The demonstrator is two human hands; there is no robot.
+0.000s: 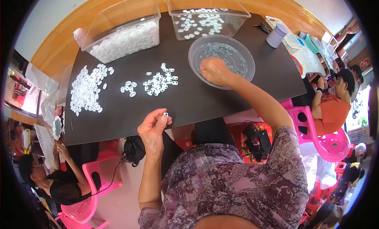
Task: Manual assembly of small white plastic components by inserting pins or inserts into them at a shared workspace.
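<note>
My left hand (152,128) is at the table's front edge, pinching a small white plastic piece (166,114) with a hole in it between thumb and fingers. Inside a round clear plastic bowl (249,71), my right hand (215,70) is closed with its fingers curled downward; whatever is at its fingertips is hidden. Many thin grey metal pins (223,49) lie scattered over the bowl's bottom. Between the hands and the far bins sits a loose pile of white square-ended pieces (158,84). A small cluster of white oval pieces (128,88) lies left of it.
A large heap of white oval pieces (87,89) covers the table's left side. Behind stand two clear bins, one filled with white pieces (126,41), the other with a scattered layer (201,22). A lilac tumbler (277,35) and black pliers (262,28) are at far right. People sit on both sides.
</note>
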